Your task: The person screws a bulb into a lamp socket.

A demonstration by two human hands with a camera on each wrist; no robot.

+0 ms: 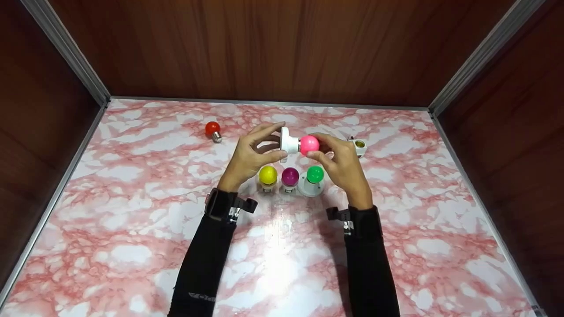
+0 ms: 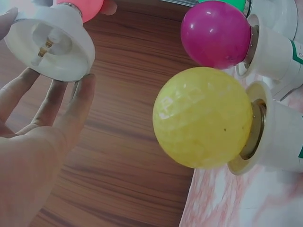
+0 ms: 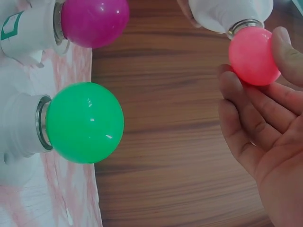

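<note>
My left hand [image 1: 250,155] grips a white round-based bulb holder [image 1: 287,141] by its rim, thumb on the near side and fingers on the far side. The holder lies sideways in the air, its hollow back with brass contacts showing in the left wrist view. A pink light bulb [image 1: 309,145] sits in its mouth, with a strip of the metal base showing between them. With thumb and fingers my right hand [image 1: 341,165] pinches the pink bulb. Below the hands, a yellow bulb [image 2: 203,118], a purple bulb [image 1: 290,176] and a green bulb [image 3: 85,123] stand upright in white holders.
A loose red bulb [image 1: 213,128] lies at the back left of the marbled table [image 1: 132,211]. Partly behind my right hand is a white bulb holder [image 1: 360,147] with its socket facing up. Brown wood-grain panels [image 1: 264,53] wall the back and both sides.
</note>
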